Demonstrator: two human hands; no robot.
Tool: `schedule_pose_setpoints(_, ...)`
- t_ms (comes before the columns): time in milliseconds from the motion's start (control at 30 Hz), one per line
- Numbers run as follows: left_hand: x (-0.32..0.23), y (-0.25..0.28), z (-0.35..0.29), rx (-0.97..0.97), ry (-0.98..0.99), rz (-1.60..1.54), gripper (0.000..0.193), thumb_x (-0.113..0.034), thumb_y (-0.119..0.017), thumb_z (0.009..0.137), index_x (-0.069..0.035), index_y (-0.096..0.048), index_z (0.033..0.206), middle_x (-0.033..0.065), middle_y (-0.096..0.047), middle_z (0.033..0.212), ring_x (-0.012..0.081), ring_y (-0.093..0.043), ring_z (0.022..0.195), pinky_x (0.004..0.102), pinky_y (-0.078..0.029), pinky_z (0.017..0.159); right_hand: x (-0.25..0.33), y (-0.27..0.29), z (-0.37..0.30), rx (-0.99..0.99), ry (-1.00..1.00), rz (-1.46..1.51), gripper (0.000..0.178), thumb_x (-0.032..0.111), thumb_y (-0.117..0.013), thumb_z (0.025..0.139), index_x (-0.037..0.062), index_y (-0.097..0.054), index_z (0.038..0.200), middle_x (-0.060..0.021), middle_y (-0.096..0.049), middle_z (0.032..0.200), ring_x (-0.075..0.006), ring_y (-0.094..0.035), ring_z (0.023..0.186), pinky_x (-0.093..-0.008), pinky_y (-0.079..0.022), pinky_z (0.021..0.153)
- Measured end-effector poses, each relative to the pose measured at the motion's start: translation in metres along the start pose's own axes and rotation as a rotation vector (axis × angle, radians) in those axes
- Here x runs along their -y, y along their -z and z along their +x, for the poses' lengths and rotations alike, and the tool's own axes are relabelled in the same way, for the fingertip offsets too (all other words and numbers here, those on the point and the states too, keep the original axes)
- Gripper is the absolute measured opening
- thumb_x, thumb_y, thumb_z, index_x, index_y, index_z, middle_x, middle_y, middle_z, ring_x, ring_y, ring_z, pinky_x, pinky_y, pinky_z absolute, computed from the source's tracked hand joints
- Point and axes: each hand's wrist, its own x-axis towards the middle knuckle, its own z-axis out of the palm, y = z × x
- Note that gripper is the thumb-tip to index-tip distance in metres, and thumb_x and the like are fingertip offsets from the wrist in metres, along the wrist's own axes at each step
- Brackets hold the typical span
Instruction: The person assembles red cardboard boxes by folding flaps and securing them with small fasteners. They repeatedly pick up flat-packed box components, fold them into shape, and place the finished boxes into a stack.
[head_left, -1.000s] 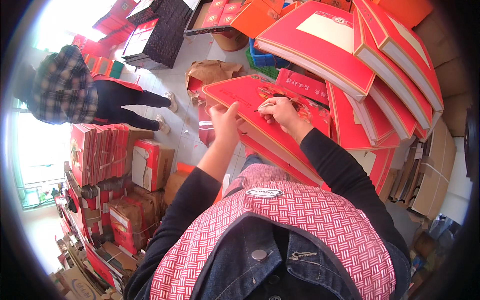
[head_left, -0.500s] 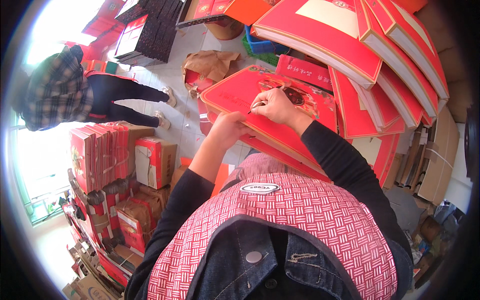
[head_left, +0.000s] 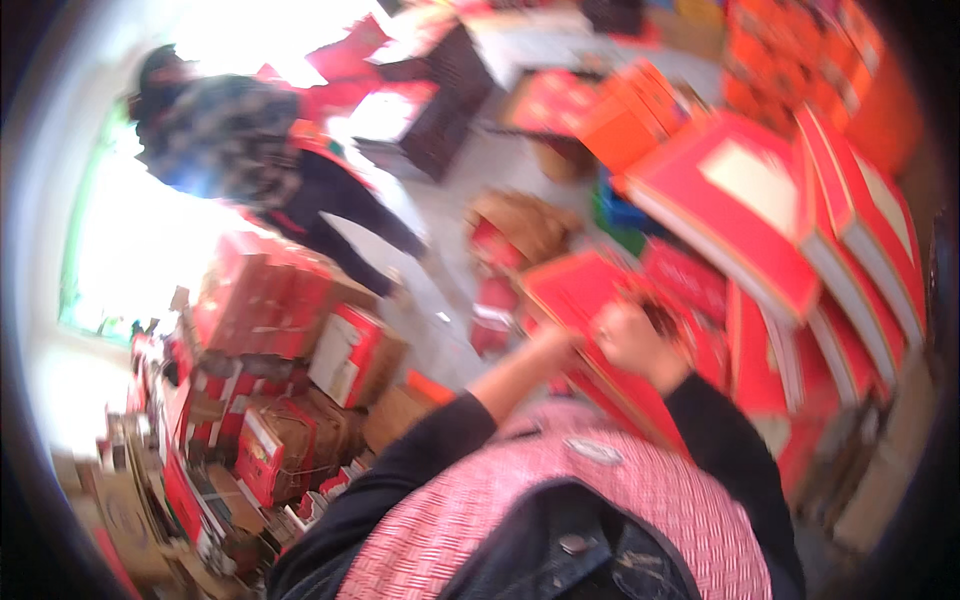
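The whole view is smeared by motion. In front of me is a flat red gift box [head_left: 573, 285] with a printed picture on its top, tilted across my lap. My left hand [head_left: 552, 347] is at the box's left edge and appears closed round it, though its fingers are blurred. Over the box's top, just right of the left hand, my right hand [head_left: 632, 340] is closed in a pinch. Whatever lies between its fingers is too blurred to make out. A smaller red box [head_left: 685, 277] lies just beyond the right hand.
Large red boxes [head_left: 720, 220] lean in a stack at right. Crumpled brown paper [head_left: 530, 225] and a blue bin [head_left: 625, 212] sit beyond. Bundled red boxes [head_left: 255, 300] are piled at left. A person in a plaid shirt [head_left: 235, 140] stands far left. Orange boxes [head_left: 800, 70] stand far right.
My view has swung left, so the scene sits further right and lower. Both hands stay at the same box, close together. The thin dark thing seen earlier at the right fingertips is lost in blur.
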Motion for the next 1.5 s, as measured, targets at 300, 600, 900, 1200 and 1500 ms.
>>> schedule_pose_setpoints(300,-0.016,-0.02,0.014,-0.17,0.61,-1.417,0.017,0.0,-0.056,0.073,-0.002,-0.059,0.09,0.0073,-0.06,0.078,0.02,-0.061,0.07,0.0368,-0.053,0.057,0.014,-0.001,-0.004,0.015,-0.066,0.095,0.008,0.006,-0.056,0.065,0.0042,-0.063,0.065,-0.0144,-0.058,0.063,-0.0306,-0.057,0.063,-0.0389,-0.047,0.06)
schedule_pose_setpoints(600,-0.003,-0.013,0.009,0.078,0.323,-1.334,0.013,-0.002,-0.06,0.073,0.004,-0.061,0.084,0.0078,-0.061,0.074,0.0173,-0.063,0.074,0.0325,-0.052,0.059,0.022,0.0,-0.015,-0.135,-0.265,0.181,0.008,0.009,-0.061,0.071,0.0009,-0.064,0.07,-0.0152,-0.057,0.066,-0.0305,-0.057,0.064,-0.0382,-0.046,0.06)
schedule_pose_setpoints(900,-0.02,-0.001,0.01,-0.061,0.385,-0.923,0.019,-0.005,-0.054,0.08,0.001,-0.063,0.095,0.0084,-0.064,0.084,0.0167,-0.062,0.076,0.0293,-0.05,0.068,0.045,0.022,-0.009,0.081,-0.154,-0.01,0.024,0.017,-0.062,0.074,-0.0022,-0.056,0.087,-0.0195,-0.054,0.079,-0.0371,-0.054,0.081,-0.0421,-0.045,0.07)
schedule_pose_setpoints(1200,-0.031,-0.001,0.029,-0.1,0.435,-0.812,0.019,-0.006,-0.052,0.078,0.003,-0.063,0.09,0.0122,-0.064,0.078,0.0206,-0.062,0.072,0.0329,-0.05,0.064,0.03,0.011,-0.012,0.079,-0.188,-0.199,0.014,0.014,-0.057,0.075,0.0011,-0.056,0.079,-0.0187,-0.054,0.079,-0.0359,-0.056,0.072,-0.0432,-0.046,0.063)
schedule_pose_setpoints(1500,-0.011,0.01,0.037,0.022,0.039,-0.214,0.019,-0.01,-0.051,0.073,0.003,-0.062,0.083,0.0235,-0.06,0.08,0.0374,-0.059,0.078,0.0402,-0.047,0.069,0.02,0.028,0.006,0.045,-0.196,-0.164,0.02,0.02,-0.06,0.077,0.0042,-0.057,0.065,-0.0136,-0.054,0.058,-0.032,-0.053,0.051,-0.0404,-0.044,0.049)
